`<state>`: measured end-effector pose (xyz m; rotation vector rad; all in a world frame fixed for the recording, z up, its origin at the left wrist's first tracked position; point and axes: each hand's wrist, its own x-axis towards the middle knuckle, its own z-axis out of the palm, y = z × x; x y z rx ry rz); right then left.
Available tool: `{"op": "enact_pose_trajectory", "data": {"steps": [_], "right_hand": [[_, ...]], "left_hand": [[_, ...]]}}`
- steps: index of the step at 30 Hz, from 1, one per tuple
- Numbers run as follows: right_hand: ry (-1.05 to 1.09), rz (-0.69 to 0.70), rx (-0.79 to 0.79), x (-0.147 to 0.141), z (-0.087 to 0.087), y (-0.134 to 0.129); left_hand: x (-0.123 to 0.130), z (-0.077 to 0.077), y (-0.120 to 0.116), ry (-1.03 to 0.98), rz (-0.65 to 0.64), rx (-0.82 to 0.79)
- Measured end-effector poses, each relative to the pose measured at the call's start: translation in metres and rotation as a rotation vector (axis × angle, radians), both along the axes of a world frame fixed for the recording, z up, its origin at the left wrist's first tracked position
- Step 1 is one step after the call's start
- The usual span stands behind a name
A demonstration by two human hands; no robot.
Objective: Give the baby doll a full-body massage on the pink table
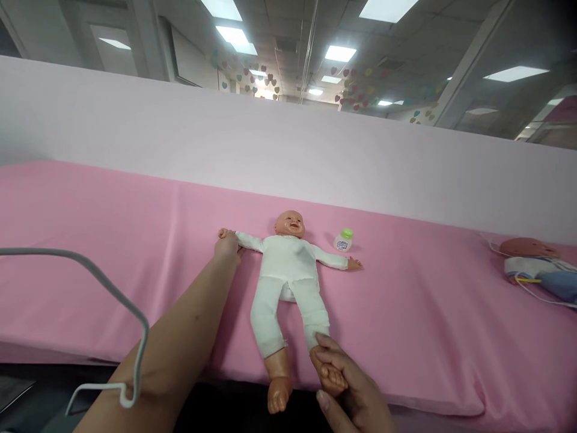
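A baby doll [288, 258] with a white cloth body lies on its back on the pink sheet [406, 337], head toward the wall and feet at the near edge. Its arms are spread to the sides. With my left arm stretched forward, my left hand [228, 248] is closed around the doll's wrist on the left side; most of those fingers are hidden. At the near edge my right hand [354, 382] curls about the doll's foot on the right side, fingers over the ankle and thumb below. The doll's other foot hangs free.
A small clear bottle with a green cap [343, 240] stands beyond the doll's outstretched arm. Another doll in blue and white clothes [541, 270], with thin tubes about it, lies far right. A white metal rail [112, 288] crosses the left foreground. A white partition [270, 150] runs behind.
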<state>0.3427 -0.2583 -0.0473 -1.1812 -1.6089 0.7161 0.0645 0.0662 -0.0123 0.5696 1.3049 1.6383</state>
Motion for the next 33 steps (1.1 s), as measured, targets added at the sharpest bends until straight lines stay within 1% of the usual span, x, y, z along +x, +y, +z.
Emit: {"op": "enact_pose_trajectory", "data": {"steps": [3, 5, 8, 10, 12, 16, 18, 20, 23, 27, 30, 33], "right_hand": [[-0.002, 0.029, -0.014, 0.002, 0.002, 0.001], [-0.014, 0.064, 0.015, 0.007, 0.006, 0.005], [-0.052, 0.083, 0.071, 0.013, 0.017, 0.014], [-0.07, 0.056, 0.079, 0.013, 0.029, 0.023], [-0.065, 0.008, 0.072, 0.008, 0.042, 0.035], [0.012, -0.037, 0.067, -0.005, 0.061, 0.071], [0.041, -0.034, 0.045, -0.01, 0.066, 0.09], [0.055, -0.03, 0.029, -0.012, 0.067, 0.106], [0.057, -0.019, 0.026, -0.015, 0.064, 0.121], [0.076, -0.003, 0.039, -0.016, 0.059, 0.125], [0.12, 0.003, 0.048, -0.015, 0.059, 0.116], [0.13, 0.009, 0.041, -0.01, 0.06, 0.095]], "left_hand": [[0.007, 0.011, -0.011, 0.008, 0.018, -0.031], [0.014, 0.019, -0.021, 0.095, 0.006, 0.025], [0.027, 0.03, -0.037, 0.349, -0.03, 0.17], [0.039, 0.034, -0.049, 0.531, -0.088, 0.28], [0.052, 0.038, -0.06, 0.734, -0.164, 0.35], [0.071, 0.039, -0.076, 1.152, -0.328, 0.401], [0.075, 0.037, -0.079, 1.279, -0.412, 0.458], [0.076, 0.036, -0.081, 1.357, -0.467, 0.508], [0.075, 0.036, -0.08, 1.422, -0.504, 0.505], [0.075, 0.035, -0.078, 1.408, -0.505, 0.486], [0.072, 0.034, -0.076, 1.302, -0.47, 0.455], [0.063, 0.034, -0.069, 1.067, -0.398, 0.368]]}}
